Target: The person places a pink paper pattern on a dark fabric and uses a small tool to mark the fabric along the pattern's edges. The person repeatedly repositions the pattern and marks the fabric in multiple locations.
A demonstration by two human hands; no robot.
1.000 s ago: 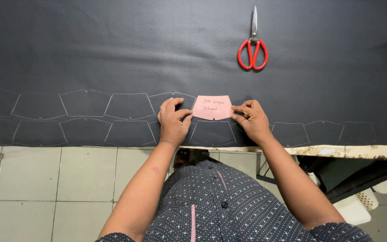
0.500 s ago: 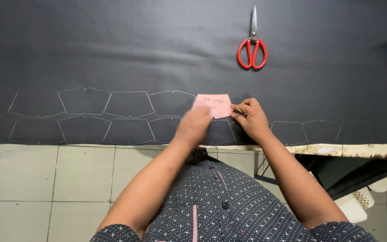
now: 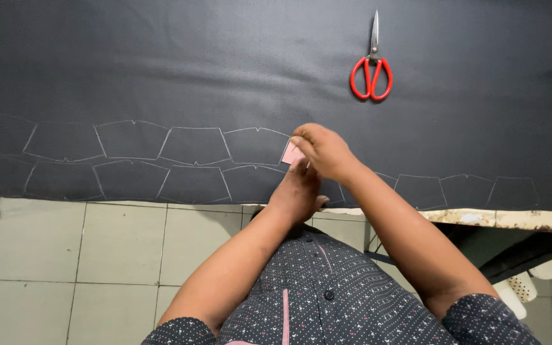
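A wide sheet of black fabric covers the table, with two rows of chalk-drawn outlines along its near edge. A small pink paper template lies on the fabric, mostly covered by my hands. My left hand rests on it from below and presses it down. My right hand crosses over the left, its fingers bunched at the template's upper left edge. Whether those fingertips pinch anything is hidden.
Red-handled scissors lie closed on the fabric further back and to the right. The table's pale worn edge shows at the right front. Grey floor tiles lie below the table on the left.
My right hand has moved from the template's right side across to its left, over my left hand. My left hand has shifted right onto the template, which is now mostly covered.
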